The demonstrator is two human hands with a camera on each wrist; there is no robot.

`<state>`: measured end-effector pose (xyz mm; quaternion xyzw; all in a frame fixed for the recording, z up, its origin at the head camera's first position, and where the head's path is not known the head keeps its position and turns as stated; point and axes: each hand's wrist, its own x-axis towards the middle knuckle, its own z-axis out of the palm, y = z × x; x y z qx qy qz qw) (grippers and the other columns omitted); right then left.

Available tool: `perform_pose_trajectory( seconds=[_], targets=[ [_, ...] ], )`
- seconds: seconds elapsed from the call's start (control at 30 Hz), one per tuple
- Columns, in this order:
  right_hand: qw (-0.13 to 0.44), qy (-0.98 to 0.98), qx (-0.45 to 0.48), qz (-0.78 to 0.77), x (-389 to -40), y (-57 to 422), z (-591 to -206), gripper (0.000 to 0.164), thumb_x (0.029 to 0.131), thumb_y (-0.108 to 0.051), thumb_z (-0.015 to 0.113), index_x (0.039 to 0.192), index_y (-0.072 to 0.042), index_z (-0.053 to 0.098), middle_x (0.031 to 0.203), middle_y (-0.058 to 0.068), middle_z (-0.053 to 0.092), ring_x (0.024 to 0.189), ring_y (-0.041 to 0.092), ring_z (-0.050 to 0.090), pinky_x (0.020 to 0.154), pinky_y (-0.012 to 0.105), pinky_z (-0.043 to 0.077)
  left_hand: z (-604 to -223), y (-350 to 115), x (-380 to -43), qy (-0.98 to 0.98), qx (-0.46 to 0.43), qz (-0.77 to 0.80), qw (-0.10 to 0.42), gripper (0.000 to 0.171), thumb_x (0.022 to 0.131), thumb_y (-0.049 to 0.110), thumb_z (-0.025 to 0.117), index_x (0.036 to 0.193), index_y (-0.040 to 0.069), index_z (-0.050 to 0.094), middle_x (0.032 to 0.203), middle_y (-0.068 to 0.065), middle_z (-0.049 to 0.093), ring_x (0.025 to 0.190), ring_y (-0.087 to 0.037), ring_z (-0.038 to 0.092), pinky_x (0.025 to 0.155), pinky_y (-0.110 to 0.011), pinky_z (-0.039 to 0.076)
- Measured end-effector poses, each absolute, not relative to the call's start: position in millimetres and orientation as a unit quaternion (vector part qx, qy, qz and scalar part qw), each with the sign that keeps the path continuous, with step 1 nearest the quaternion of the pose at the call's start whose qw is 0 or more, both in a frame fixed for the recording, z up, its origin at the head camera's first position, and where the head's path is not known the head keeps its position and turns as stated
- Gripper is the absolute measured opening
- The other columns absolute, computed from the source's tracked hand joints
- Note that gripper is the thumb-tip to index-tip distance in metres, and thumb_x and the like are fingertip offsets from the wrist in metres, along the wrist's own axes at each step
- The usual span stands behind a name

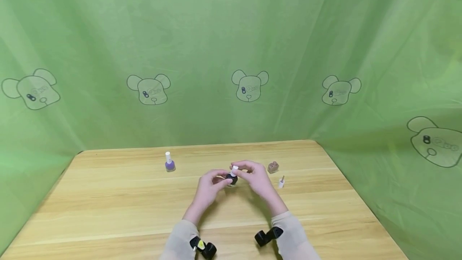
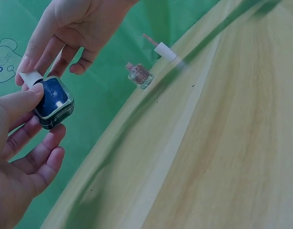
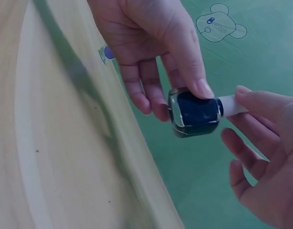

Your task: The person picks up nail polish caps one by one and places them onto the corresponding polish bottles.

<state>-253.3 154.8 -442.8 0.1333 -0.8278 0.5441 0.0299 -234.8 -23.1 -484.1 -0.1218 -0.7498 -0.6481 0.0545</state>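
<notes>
A square glass bottle of dark nail polish (image 3: 196,114) is held between both hands, close above the wooden table. My left hand (image 1: 207,188) grips the bottle's body, thumb on one face and fingers on the opposite side. Pinched between thumb and fingers of my right hand (image 1: 258,177) is its white cap (image 3: 231,106). A short dark neck shows between cap and body in the right wrist view. Right of the hands stands an uncapped bottle of pinkish glitter polish (image 1: 273,167). Its white cap (image 1: 281,183) rests nearby with the brush pointing up.
A purple nail polish bottle (image 1: 170,166) with a white cap stands at the back left of the wooden table (image 1: 119,204). Behind the table and along its sides hangs a green curtain (image 1: 202,51) printed with bear heads.
</notes>
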Motion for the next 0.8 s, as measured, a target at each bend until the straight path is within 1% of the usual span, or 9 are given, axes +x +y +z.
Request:
perform_pose_trajectory(
  seconds=[0.13, 0.2, 0.27, 0.37, 0.53, 0.6, 0.67, 0.73, 0.8],
  targets=[
    [0.067, -0.824, 0.094, 0.555, -252, 152, -444, 0.021, 0.080, -0.019, 0.080, 0.098, -0.011, 0.074, 0.095, 0.007, 0.075, 0.078, 0.007, 0.060, 0.068, 0.019, 0.044, -484, -20, -235, -0.754, -0.120, -0.643, 0.059, 0.027, 0.084, 0.014, 0.074, 0.108, 0.001, 0.070, 0.105, -0.017, 0.069, 0.087, -0.025, 0.071, 0.071, -0.016, 0.054],
    [0.088, -0.818, 0.081, 0.562, -252, 149, -445, 0.021, 0.077, -0.018, 0.082, 0.093, -0.008, 0.073, 0.086, 0.009, 0.073, 0.072, 0.008, 0.056, 0.065, 0.019, 0.043, -484, -18, -235, -0.755, -0.119, -0.642, 0.063, 0.027, 0.085, 0.011, 0.074, 0.108, -0.001, 0.070, 0.104, -0.019, 0.069, 0.087, -0.029, 0.071, 0.071, -0.015, 0.053],
    [0.109, -0.811, 0.068, 0.570, -251, 147, -447, 0.021, 0.075, -0.017, 0.084, 0.088, -0.006, 0.071, 0.079, 0.008, 0.069, 0.068, 0.008, 0.054, 0.063, 0.019, 0.044, -484, -16, -235, -0.756, -0.120, -0.639, 0.068, 0.026, 0.085, 0.008, 0.073, 0.107, -0.004, 0.069, 0.104, -0.022, 0.068, 0.087, -0.034, 0.070, 0.070, -0.014, 0.053],
    [0.132, -0.801, 0.053, 0.582, -250, 144, -449, 0.024, 0.073, -0.016, 0.085, 0.083, -0.004, 0.067, 0.074, 0.005, 0.066, 0.065, 0.007, 0.055, 0.061, 0.019, 0.046, -483, -13, -234, -0.759, -0.117, -0.637, 0.073, 0.025, 0.084, 0.004, 0.073, 0.106, -0.007, 0.068, 0.102, -0.025, 0.068, 0.087, -0.037, 0.070, 0.070, -0.014, 0.053],
    [0.153, -0.794, 0.041, 0.587, -249, 141, -452, 0.028, 0.071, -0.014, 0.086, 0.080, -0.004, 0.062, 0.074, 0.002, 0.064, 0.065, 0.007, 0.055, 0.061, 0.018, 0.048, -483, -11, -233, -0.757, -0.112, -0.639, 0.079, 0.027, 0.082, 0.010, 0.076, 0.104, -0.003, 0.070, 0.101, -0.021, 0.069, 0.085, -0.029, 0.070, 0.070, -0.014, 0.053],
    [0.152, -0.796, 0.043, 0.584, -249, 140, -452, 0.029, 0.072, -0.015, 0.086, 0.082, -0.004, 0.061, 0.075, 0.003, 0.062, 0.068, 0.007, 0.054, 0.063, 0.018, 0.045, -484, -11, -233, -0.750, -0.116, -0.646, 0.080, 0.027, 0.082, 0.012, 0.076, 0.105, -0.002, 0.070, 0.101, -0.019, 0.070, 0.084, -0.027, 0.070, 0.070, -0.014, 0.053],
    [0.142, -0.800, 0.047, 0.581, -251, 141, -452, 0.029, 0.074, -0.017, 0.085, 0.086, -0.006, 0.061, 0.080, 0.004, 0.062, 0.073, 0.008, 0.053, 0.066, 0.019, 0.043, -480, -11, -231, -0.749, -0.118, -0.647, 0.081, 0.026, 0.083, 0.010, 0.075, 0.105, -0.004, 0.069, 0.101, -0.022, 0.069, 0.085, -0.030, 0.070, 0.070, -0.014, 0.053],
    [0.124, -0.807, 0.061, 0.574, -253, 143, -452, 0.029, 0.078, -0.018, 0.082, 0.096, -0.006, 0.063, 0.088, 0.007, 0.064, 0.080, 0.008, 0.053, 0.070, 0.020, 0.040, -481, -12, -231, -0.745, -0.119, -0.652, 0.082, 0.027, 0.084, 0.010, 0.074, 0.106, -0.004, 0.069, 0.102, -0.022, 0.069, 0.086, -0.031, 0.070, 0.071, -0.014, 0.052],
    [0.097, -0.808, 0.081, 0.575, -256, 147, -452, 0.034, 0.083, -0.018, 0.077, 0.111, -0.006, 0.064, 0.101, 0.010, 0.067, 0.087, 0.009, 0.054, 0.073, 0.021, 0.040, -481, -12, -232, -0.745, -0.114, -0.652, 0.081, 0.027, 0.086, 0.011, 0.073, 0.107, -0.004, 0.068, 0.104, -0.022, 0.069, 0.087, -0.031, 0.070, 0.072, -0.015, 0.053]
  ],
)
